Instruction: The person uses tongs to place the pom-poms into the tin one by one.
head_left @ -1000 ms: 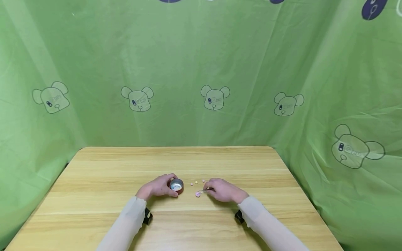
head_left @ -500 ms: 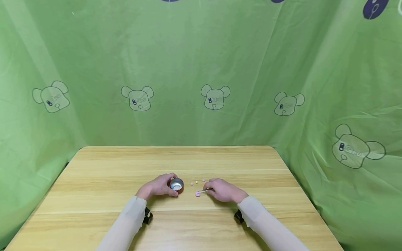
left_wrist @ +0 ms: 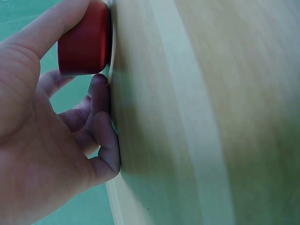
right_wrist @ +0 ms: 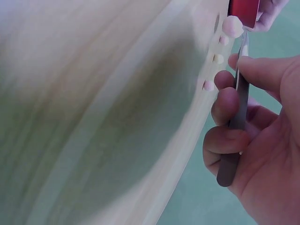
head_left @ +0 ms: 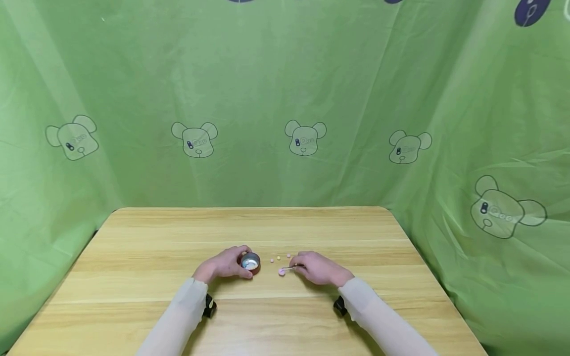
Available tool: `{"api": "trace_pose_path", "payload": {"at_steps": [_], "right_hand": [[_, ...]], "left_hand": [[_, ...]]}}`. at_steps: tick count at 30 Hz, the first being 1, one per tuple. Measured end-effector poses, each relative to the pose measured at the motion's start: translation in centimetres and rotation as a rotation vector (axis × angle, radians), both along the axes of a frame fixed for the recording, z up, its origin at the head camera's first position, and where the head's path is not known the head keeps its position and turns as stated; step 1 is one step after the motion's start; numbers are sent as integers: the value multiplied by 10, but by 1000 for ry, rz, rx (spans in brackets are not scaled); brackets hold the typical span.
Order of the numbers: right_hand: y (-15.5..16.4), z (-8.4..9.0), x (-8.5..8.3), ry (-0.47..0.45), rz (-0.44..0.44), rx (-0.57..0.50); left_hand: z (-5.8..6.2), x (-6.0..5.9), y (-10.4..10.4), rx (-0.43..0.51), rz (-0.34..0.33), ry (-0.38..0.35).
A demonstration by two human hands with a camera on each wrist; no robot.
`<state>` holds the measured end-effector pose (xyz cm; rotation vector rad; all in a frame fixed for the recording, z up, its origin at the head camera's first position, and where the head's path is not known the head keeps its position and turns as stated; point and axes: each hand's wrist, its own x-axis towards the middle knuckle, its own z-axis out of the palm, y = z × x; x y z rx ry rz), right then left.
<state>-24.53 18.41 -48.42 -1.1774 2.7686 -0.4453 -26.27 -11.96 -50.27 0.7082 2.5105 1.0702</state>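
My left hand [head_left: 229,262] grips a round red tin [left_wrist: 86,42] between thumb and fingers, and the tin stands upright on the table. Its silvery inside [head_left: 250,261] shows in the head view, with some small pale things at the bottom. Between thumb and fingertips, my right hand [head_left: 319,269] pinches a pair of dark metal tweezers [right_wrist: 239,103]. At the tweezers' tips is a pale pink ball [right_wrist: 232,26], just above the tabletop and to the right of the tin.
Three smaller balls lie in a loose row behind the tweezers: a pink ball [head_left: 272,260], a yellow ball [head_left: 278,258] and another pink ball [head_left: 288,256]. The wooden table [head_left: 156,237] ends at a green curtain [head_left: 249,183].
The tweezers have closed on the pink ball and raised it slightly, with my right hand shifting a little away from me. My left hand and the tin have stayed put.
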Motion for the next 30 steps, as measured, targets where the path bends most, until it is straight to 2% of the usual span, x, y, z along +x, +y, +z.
{"api": "trace_pose_path", "payload": {"at_steps": [11,30], "right_hand": [[2,0,-5,25,8,-24],[3,8,-7,2,-34,-36]], "left_hand": [[1,0,0,-7,5,0],[-1,0,0,-3,-2,0]]}}
